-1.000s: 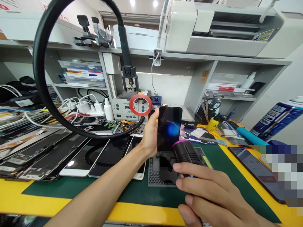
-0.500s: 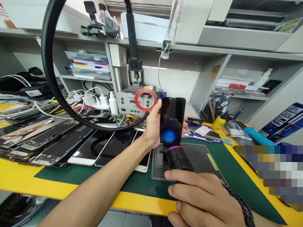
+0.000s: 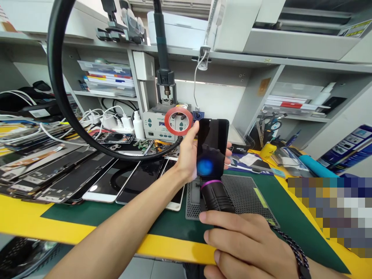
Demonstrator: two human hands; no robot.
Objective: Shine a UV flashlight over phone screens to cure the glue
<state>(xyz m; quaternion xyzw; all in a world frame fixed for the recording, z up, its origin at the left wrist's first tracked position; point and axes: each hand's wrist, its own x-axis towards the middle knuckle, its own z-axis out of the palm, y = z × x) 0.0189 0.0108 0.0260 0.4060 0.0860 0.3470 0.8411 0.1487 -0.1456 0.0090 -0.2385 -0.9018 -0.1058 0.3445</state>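
My left hand (image 3: 187, 155) holds a black phone (image 3: 212, 143) upright above the bench, thumb on its left edge and fingers behind it. My right hand (image 3: 247, 244) grips a black torch (image 3: 216, 195) with a purple ring, its head pointed at the phone's lower screen. A blue glow (image 3: 205, 167) shows on the dark glass where the torch points. A dark cord runs round my right wrist. Under both hands lies a grey perforated mat (image 3: 247, 193) on the green bench mat (image 3: 87, 217).
Several phone screens (image 3: 101, 182) lie in rows at the left. A black hose (image 3: 58, 89) loops overhead to a soldering station (image 3: 162, 124) with a red tape ring (image 3: 178, 121). Shelves, cables and a white bottle (image 3: 138, 126) stand behind; tools at the right.
The blue glow has slid down the phone's screen as the torch dropped and shifted left. The view has tilted down a little.
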